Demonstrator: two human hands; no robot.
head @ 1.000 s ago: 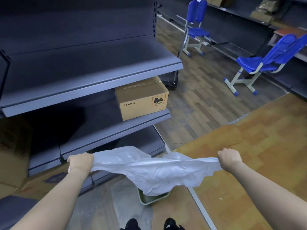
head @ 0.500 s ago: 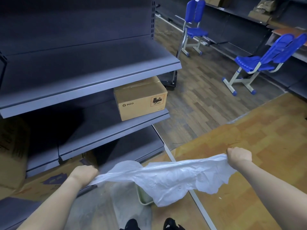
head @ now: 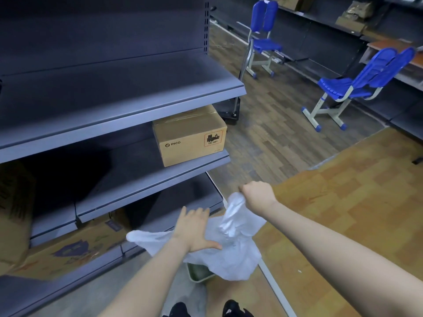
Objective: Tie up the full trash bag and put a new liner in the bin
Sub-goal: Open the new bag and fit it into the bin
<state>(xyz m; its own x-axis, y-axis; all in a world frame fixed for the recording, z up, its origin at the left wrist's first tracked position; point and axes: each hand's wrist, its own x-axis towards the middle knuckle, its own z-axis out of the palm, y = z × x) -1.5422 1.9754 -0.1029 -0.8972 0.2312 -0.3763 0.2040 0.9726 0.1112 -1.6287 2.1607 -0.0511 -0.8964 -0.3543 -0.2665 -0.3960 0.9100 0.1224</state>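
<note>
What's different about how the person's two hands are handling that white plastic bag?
The right hand is a fist, pinching a gathered bit of the white bag; the left hand is flat, fingers spread, pressing on the bag. The right hand is higher and holds the plastic up; the left hand is lower, over the bin. Both hands touch the same bag.

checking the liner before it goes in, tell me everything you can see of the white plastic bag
The white plastic bag is a thin, translucent, crinkled film, bunched and slack rather than spread. The right hand grips one gathered end, lifted highest. The left hand lies on it with straight, spread fingers, and a loose corner sticks out past that wrist. The bag hangs above a small green bin on the floor, covering most of it. Whether its mouth is open cannot be told.
</note>
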